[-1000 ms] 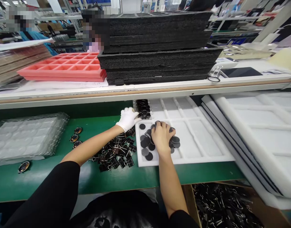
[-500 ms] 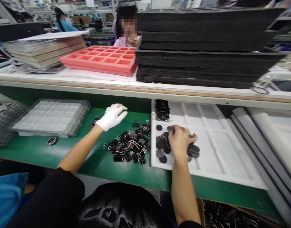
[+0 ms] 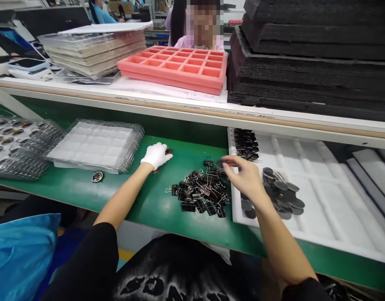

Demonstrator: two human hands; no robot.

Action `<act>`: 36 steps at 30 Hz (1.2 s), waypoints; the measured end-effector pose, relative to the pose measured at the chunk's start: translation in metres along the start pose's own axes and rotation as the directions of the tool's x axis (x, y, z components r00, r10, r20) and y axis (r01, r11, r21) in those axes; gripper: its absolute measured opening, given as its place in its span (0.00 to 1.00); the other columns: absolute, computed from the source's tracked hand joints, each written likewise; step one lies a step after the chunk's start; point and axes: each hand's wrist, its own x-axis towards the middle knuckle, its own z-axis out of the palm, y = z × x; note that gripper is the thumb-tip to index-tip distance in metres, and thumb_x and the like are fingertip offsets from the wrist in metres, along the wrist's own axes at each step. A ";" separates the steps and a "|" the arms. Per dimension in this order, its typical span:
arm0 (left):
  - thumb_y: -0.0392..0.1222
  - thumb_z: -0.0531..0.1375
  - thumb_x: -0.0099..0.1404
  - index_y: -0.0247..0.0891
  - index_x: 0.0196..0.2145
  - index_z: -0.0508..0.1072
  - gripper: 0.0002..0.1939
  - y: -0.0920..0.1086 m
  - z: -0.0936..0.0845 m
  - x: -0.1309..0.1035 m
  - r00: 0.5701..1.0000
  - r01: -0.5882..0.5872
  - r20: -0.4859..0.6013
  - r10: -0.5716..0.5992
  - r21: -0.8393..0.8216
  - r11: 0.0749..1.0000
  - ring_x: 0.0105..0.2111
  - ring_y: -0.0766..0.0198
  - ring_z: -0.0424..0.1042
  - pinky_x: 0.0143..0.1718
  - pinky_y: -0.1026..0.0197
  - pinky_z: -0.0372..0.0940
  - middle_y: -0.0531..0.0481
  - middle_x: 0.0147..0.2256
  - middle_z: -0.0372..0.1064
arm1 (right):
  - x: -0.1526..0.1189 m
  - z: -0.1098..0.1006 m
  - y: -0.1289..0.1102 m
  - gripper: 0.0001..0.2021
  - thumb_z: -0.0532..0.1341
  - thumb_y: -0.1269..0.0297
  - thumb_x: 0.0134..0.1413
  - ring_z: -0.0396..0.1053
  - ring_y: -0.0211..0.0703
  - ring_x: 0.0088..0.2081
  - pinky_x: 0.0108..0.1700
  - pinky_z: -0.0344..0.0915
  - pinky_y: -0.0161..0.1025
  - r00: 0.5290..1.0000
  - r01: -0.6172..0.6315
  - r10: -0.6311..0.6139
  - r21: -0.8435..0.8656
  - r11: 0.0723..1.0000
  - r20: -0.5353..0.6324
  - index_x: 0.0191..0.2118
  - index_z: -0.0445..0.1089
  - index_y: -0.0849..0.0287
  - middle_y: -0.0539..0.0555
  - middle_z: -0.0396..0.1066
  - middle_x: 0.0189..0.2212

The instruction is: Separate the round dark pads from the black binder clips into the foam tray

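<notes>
My left hand [image 3: 156,156], in a white glove, rests over small round dark pieces [image 3: 169,151] on the green table; its fingers are bent and partly hide them, and its grip is unclear. Between the thumb and fingers of my bare right hand [image 3: 242,173] is a dark round disc [image 3: 221,164], held above the right edge of a pile of black binder clips [image 3: 201,190]. Many more dark discs [image 3: 286,192] lie in a white compartmented tray [image 3: 330,209], beside a row of black clips [image 3: 245,143] at its back left corner.
A round piece [image 3: 97,177] lies near the clear trays [image 3: 92,146] at left, with filled trays [image 3: 19,144] beyond. The shelf [image 3: 180,113] carries a red foam tray [image 3: 173,69] and black foam stacks [image 3: 305,75]. A person in pink [image 3: 181,42] sits behind.
The view has shifted left. My right hand has lifted a disc out of the white tray and moved left to the clip pile. My left hand has come down onto the round pieces.
</notes>
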 end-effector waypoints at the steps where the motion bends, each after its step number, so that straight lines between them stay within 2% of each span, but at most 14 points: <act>1: 0.60 0.58 0.69 0.36 0.52 0.76 0.26 0.012 0.004 0.003 0.997 -0.071 -0.017 0.071 -0.006 0.997 0.50 0.41 0.75 0.50 0.48 0.65 0.34 0.49 0.74 | 0.010 0.010 -0.006 0.13 0.62 0.61 0.59 0.79 0.48 0.39 0.47 0.73 0.46 0.998 -0.009 0.007 0.026 1.000 0.064 0.45 0.80 0.56 0.57 0.81 0.42; 3: 0.61 0.57 0.70 0.34 0.51 0.76 0.27 0.036 0.013 0.003 0.988 -0.143 -0.063 0.142 -0.018 0.989 0.50 0.40 0.75 0.50 0.47 0.64 0.33 0.48 0.74 | 0.033 0.031 -0.012 0.12 0.63 0.64 0.58 0.79 0.44 0.36 0.44 0.73 0.43 0.981 -0.055 0.049 0.026 0.998 0.186 0.45 0.81 0.58 0.56 0.81 0.41; 6: 0.64 0.54 0.73 0.30 0.51 0.75 0.31 0.058 0.028 -0.005 0.987 -0.107 -0.124 0.101 -0.040 0.993 0.48 0.39 0.75 0.49 0.46 0.62 0.31 0.46 0.74 | 0.066 0.067 -0.009 0.09 0.65 0.71 0.56 0.75 0.40 0.32 0.40 0.70 0.38 0.930 -0.174 0.174 -0.028 0.984 0.325 0.41 0.82 0.59 0.52 0.79 0.33; 10: 0.67 0.55 0.71 0.29 0.68 0.61 0.42 0.058 0.036 -0.012 0.992 -0.078 -0.107 0.071 -0.062 0.995 0.49 0.40 0.75 0.48 0.48 0.63 0.30 0.50 0.74 | 0.092 0.106 0.002 0.08 0.64 0.78 0.55 0.71 0.36 0.27 0.34 0.68 0.34 0.834 -0.397 0.352 0.018 0.918 0.424 0.38 0.77 0.61 0.49 0.76 0.26; 12: 0.66 0.56 0.71 0.31 0.70 0.58 0.42 0.052 0.037 -0.013 0.991 -0.107 -0.085 0.101 -0.068 0.992 0.50 0.41 0.75 0.48 0.49 0.63 0.31 0.51 0.73 | 0.098 0.121 0.006 0.06 0.64 0.77 0.57 0.71 0.35 0.24 0.32 0.69 0.34 0.807 -0.447 0.386 0.034 0.894 0.447 0.38 0.74 0.61 0.48 0.75 0.25; 16: 0.62 0.57 0.72 0.38 0.61 0.69 0.30 0.046 0.037 -0.012 0.982 -0.177 -0.082 0.169 -0.094 0.980 0.51 0.44 0.75 0.49 0.50 0.62 0.37 0.50 0.74 | 0.101 0.140 0.011 0.05 0.66 0.74 0.58 0.71 0.36 0.26 0.33 0.69 0.34 0.821 -0.410 0.362 0.013 0.912 0.441 0.35 0.71 0.58 0.48 0.74 0.25; 19: 0.60 0.57 0.73 0.37 0.64 0.65 0.31 0.044 0.039 -0.011 0.983 -0.174 -0.090 0.163 -0.134 0.976 0.50 0.45 0.76 0.49 0.50 0.62 0.38 0.51 0.75 | 0.102 0.146 0.010 0.08 0.69 0.69 0.56 0.72 0.38 0.30 0.36 0.66 0.35 0.852 -0.284 0.287 -0.073 0.956 0.438 0.31 0.69 0.57 0.49 0.75 0.27; 23: 0.62 0.58 0.72 0.34 0.71 0.55 0.41 0.043 0.042 -0.010 0.984 -0.159 -0.109 0.142 -0.169 0.973 0.49 0.45 0.76 0.49 0.50 0.62 0.37 0.51 0.75 | 0.115 0.129 0.005 0.09 0.71 0.61 0.56 0.72 0.40 0.32 0.36 0.63 0.36 0.843 -0.058 0.193 -0.271 0.961 0.503 0.36 0.71 0.57 0.50 0.76 0.30; 25: 0.65 0.59 0.70 0.33 0.72 0.53 0.46 0.045 0.044 -0.009 0.984 -0.147 -0.125 0.127 -0.167 0.975 0.49 0.44 0.76 0.48 0.49 0.62 0.35 0.52 0.74 | 0.125 0.105 0.005 0.09 0.68 0.60 0.60 0.73 0.41 0.33 0.38 0.65 0.37 0.857 -0.001 0.155 -0.300 0.954 0.491 0.42 0.73 0.57 0.51 0.78 0.33; 27: 0.68 0.61 0.66 0.34 0.70 0.58 0.47 0.048 0.045 -0.008 0.985 -0.116 -0.145 0.092 -0.169 0.979 0.50 0.43 0.75 0.47 0.49 0.62 0.34 0.54 0.72 | 0.132 0.075 0.010 0.09 0.65 0.58 0.63 0.74 0.43 0.35 0.41 0.66 0.39 0.858 0.082 0.101 -0.329 0.941 0.504 0.45 0.74 0.57 0.53 0.79 0.36; 28: 0.69 0.62 0.65 0.35 0.67 0.62 0.44 0.049 0.046 -0.007 0.986 -0.098 -0.153 0.072 -0.174 0.980 0.50 0.43 0.75 0.47 0.48 0.62 0.35 0.54 0.72 | 0.133 0.061 0.014 0.11 0.66 0.57 0.62 0.75 0.44 0.36 0.41 0.67 0.40 0.834 0.124 0.089 -0.343 0.931 0.545 0.45 0.76 0.57 0.54 0.79 0.37; 32: 0.64 0.63 0.66 0.41 0.51 0.74 0.27 0.054 0.047 0.000 0.986 -0.095 -0.155 0.064 -0.202 0.975 0.50 0.44 0.73 0.48 0.48 0.62 0.39 0.50 0.72 | 0.119 0.027 0.030 0.21 0.76 0.55 0.46 0.77 0.52 0.42 0.43 0.70 0.43 0.635 0.225 0.136 -0.351 0.909 0.760 0.46 0.80 0.55 0.56 0.80 0.43; 34: 0.62 0.62 0.67 0.41 0.50 0.75 0.24 0.052 0.047 0.002 0.985 -0.112 -0.150 0.081 -0.212 0.971 0.49 0.45 0.72 0.49 0.48 0.62 0.40 0.49 0.72 | 0.109 0.027 0.036 0.18 0.75 0.57 0.48 0.78 0.53 0.44 0.45 0.72 0.45 0.610 0.268 0.087 -0.309 0.913 0.787 0.46 0.82 0.55 0.56 0.81 0.43; 36: 0.60 0.61 0.68 0.43 0.52 0.75 0.23 0.047 0.046 0.003 0.981 -0.157 -0.146 0.126 -0.223 0.962 0.51 0.45 0.71 0.50 0.48 0.62 0.41 0.50 0.72 | 0.104 0.034 0.042 0.11 0.70 0.60 0.56 0.79 0.53 0.46 0.50 0.72 0.47 0.635 0.316 -0.040 -0.212 0.925 0.771 0.43 0.83 0.54 0.56 0.82 0.44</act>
